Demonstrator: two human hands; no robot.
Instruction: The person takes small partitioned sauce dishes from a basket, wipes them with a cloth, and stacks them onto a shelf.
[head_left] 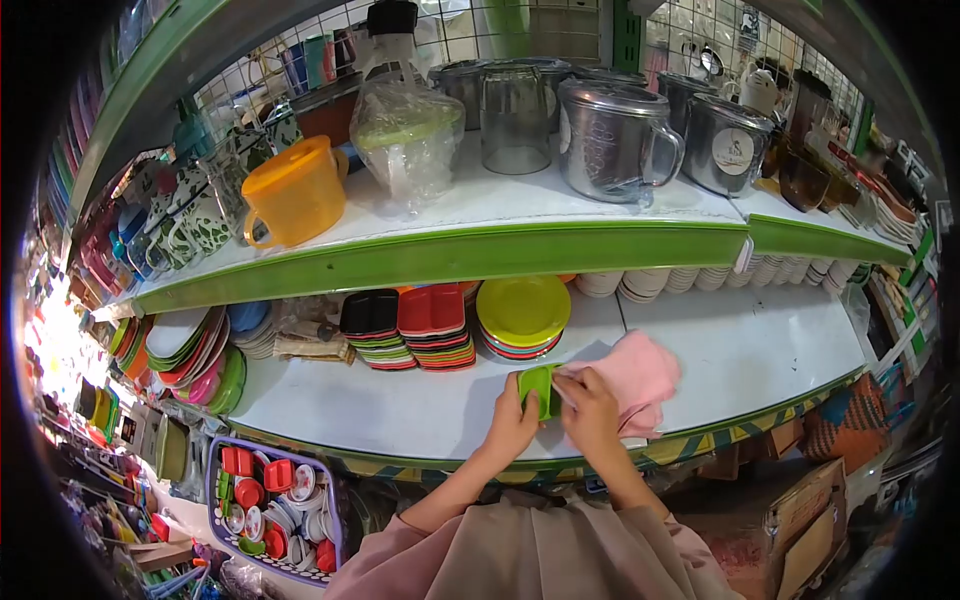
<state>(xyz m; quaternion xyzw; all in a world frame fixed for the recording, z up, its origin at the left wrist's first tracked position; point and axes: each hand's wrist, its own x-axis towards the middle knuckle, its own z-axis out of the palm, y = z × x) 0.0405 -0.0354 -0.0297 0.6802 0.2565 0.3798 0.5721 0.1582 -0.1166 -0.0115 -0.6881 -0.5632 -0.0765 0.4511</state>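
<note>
My left hand (pixel 512 420) is closed on a small bright green divided dish (pixel 537 386), thumb at its near side, holding it just above the white lower shelf. My right hand (pixel 590 408) is closed at the dish's right side, its fingertips at the inside of the dish. A pink cloth (pixel 640 375) spreads out from behind my right hand, bunched at the fingers. How much of the cloth lies inside the dish is hidden by my fingers. Just behind the dish stands a stack of round plates, a yellow-green plate (pixel 523 310) on top.
Left of the plates are stacks of red divided trays (pixel 432 310) and black divided trays (pixel 370 313). White bowls (pixel 645 283) line the shelf's back. Overhead, a green-edged shelf (pixel 450 253) bears jugs and an orange pitcher (pixel 295 190). A purple basket (pixel 215 470) of small dishes sits below left.
</note>
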